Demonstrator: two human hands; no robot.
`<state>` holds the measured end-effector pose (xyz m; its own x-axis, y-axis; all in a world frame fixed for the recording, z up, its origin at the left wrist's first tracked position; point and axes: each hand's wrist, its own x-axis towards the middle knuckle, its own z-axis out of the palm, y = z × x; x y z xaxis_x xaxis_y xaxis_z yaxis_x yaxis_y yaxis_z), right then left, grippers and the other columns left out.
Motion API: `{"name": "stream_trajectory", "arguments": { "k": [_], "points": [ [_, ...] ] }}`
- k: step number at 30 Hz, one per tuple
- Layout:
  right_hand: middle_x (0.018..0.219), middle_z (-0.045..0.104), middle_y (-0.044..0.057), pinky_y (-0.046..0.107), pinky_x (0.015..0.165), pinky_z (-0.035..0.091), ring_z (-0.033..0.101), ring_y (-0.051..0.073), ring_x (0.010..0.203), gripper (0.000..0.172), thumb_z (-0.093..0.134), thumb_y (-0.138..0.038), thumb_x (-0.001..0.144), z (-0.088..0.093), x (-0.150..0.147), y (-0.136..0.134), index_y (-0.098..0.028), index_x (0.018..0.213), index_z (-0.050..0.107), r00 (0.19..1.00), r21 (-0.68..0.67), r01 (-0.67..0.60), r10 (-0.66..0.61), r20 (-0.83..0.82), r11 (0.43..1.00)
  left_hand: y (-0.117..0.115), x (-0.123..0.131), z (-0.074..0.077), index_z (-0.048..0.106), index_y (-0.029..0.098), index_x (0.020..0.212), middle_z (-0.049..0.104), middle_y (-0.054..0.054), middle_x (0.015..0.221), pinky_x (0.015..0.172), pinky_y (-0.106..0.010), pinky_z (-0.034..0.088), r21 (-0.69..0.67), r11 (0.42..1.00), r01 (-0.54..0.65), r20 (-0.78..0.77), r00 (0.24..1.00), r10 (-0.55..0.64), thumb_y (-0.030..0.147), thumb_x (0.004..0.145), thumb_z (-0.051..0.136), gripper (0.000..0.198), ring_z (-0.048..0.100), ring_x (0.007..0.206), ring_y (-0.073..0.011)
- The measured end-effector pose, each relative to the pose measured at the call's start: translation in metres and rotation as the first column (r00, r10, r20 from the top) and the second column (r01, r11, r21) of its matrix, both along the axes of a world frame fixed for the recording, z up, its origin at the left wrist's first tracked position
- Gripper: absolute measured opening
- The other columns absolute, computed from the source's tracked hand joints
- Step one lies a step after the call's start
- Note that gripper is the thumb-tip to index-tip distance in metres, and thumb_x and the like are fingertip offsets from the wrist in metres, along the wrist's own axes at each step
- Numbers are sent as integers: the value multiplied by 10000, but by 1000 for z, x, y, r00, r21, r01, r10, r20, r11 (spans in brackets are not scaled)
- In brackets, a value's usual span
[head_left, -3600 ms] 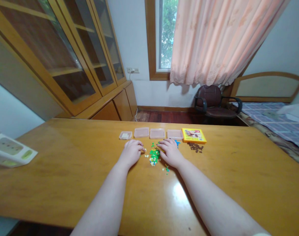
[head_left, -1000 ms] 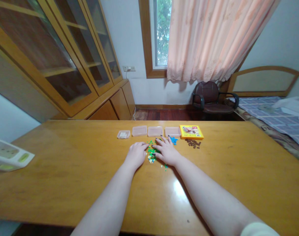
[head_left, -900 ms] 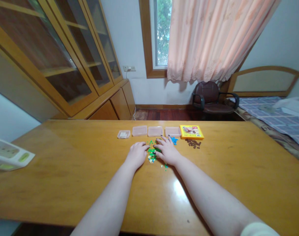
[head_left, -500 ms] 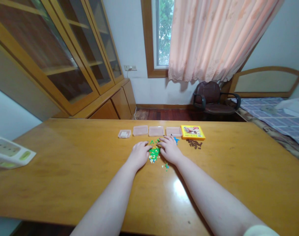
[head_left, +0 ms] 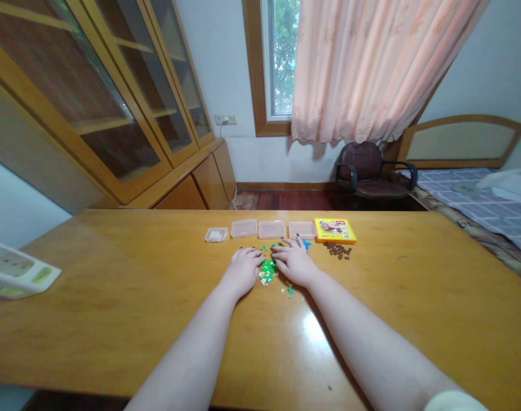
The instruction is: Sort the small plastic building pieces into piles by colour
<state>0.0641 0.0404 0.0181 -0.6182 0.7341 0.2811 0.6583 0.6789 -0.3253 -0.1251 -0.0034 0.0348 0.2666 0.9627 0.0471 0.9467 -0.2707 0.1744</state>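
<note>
My left hand [head_left: 243,273] lies palm down at the left edge of a pile of small green, cream and blue pieces [head_left: 267,271]. Its fingers are stretched out and touch the pile's edge. On the other side, my right hand [head_left: 298,264] rests with fingers spread, its thumb and fingertips at the green pieces. Just beyond it, some blue pieces [head_left: 305,244] are partly hidden by its fingers. A few stray green and cream pieces [head_left: 290,289] lie below the right hand. What the pieces are exactly is too small to tell.
Behind the hands stand clear plastic trays [head_left: 243,229] in a row, with a smaller box [head_left: 216,234] at the left holding something white. A yellow printed box [head_left: 335,230] sits at the right, brown pieces [head_left: 338,251] before it. A white power strip [head_left: 20,270] is far left.
My right hand's fingers and thumb have shifted slightly left over the green pieces. The left hand stays nearly in place. The view has tilted a little.
</note>
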Motion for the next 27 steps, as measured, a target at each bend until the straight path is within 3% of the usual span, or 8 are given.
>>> {"name": "stream_trajectory", "arguments": {
  "k": [4,8,11,16,21,24,27],
  "points": [
    [947,693,27,462,1029,138,495,203,1054,320,411,-287,913,4,3,3,-232,802,706,997,19,38,-36,-63,999,0,-2,4,647,270,1090,624,-16,1176,1049,-405,262,-7,1000,-6,23,1000,6,144,798,451,373,457,1160,-203],
    [728,671,49,332,821,318,523,171,774,411,367,-312,939,8,4,4,-174,695,668,997,34,67,-65,-43,997,-1,-2,9,635,249,1106,635,-28,1146,1017,-368,308,26,1000,-18,60,998,16,106,765,452,413,501,1090,-188],
    [715,660,49,298,719,309,506,164,715,432,340,-322,950,9,5,3,-172,699,658,998,46,60,-59,-18,997,-2,0,9,599,240,1159,616,-27,1178,1019,-355,308,20,1000,-20,81,997,18,90,756,439,458,491,1100,-183],
    [686,657,48,287,696,290,510,162,684,444,339,-313,946,8,4,4,-170,672,657,996,62,76,-79,33,995,-3,3,2,576,242,1190,588,-25,1224,1051,-370,268,-8,1000,25,87,996,-24,101,765,438,468,455,1155,-182],
    [558,611,31,270,618,281,496,145,567,505,329,-327,945,5,4,4,-174,579,641,993,11,96,-96,61,995,-3,3,3,608,244,1135,619,-30,1151,1037,-377,287,-29,999,18,76,997,-16,103,764,440,432,502,1078,-187],
    [542,592,19,256,592,271,475,126,538,526,311,-322,952,5,6,4,-169,559,624,998,-1,65,-65,5,998,-3,2,5,632,246,1090,639,-33,1081,1023,-372,301,-27,999,30,77,997,-28,111,772,441,394,515,1036,-187],
    [568,591,12,247,616,282,467,116,566,492,323,-298,950,3,7,6,-162,582,621,997,28,-41,43,-57,999,-3,2,5,619,259,1123,616,-31,1122,1002,-365,323,11,998,58,91,994,-59,127,793,438,399,496,1062,-192]
  ]
}}
